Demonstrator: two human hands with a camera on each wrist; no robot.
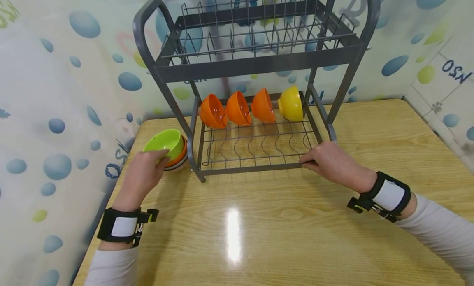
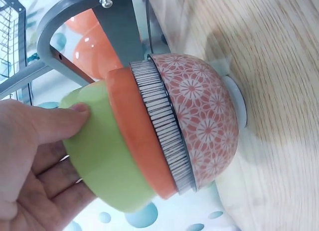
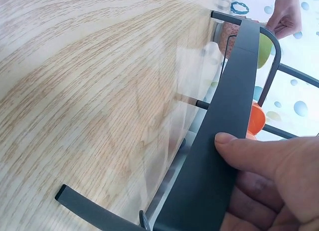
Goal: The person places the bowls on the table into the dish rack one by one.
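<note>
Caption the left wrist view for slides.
Left hand pinches a green bowl atop an orange bowl, a striped bowl and a pink floral bowl.

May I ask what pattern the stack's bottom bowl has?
Bottom bowl: white flowers on pinkish-red, best in left wrist.

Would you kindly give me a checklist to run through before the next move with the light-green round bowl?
1. Left hand gripping light-green round bowl: ok.
2. That bowl free of orange round bowl beneath: not ok, nested in it.
3. Right hand holding dark-grey metal dish rack by lower front bar: ok.
4. Yellow round bowl on edge in the rack: ok.
5. Green bowl dry inside: cannot tell.
</note>
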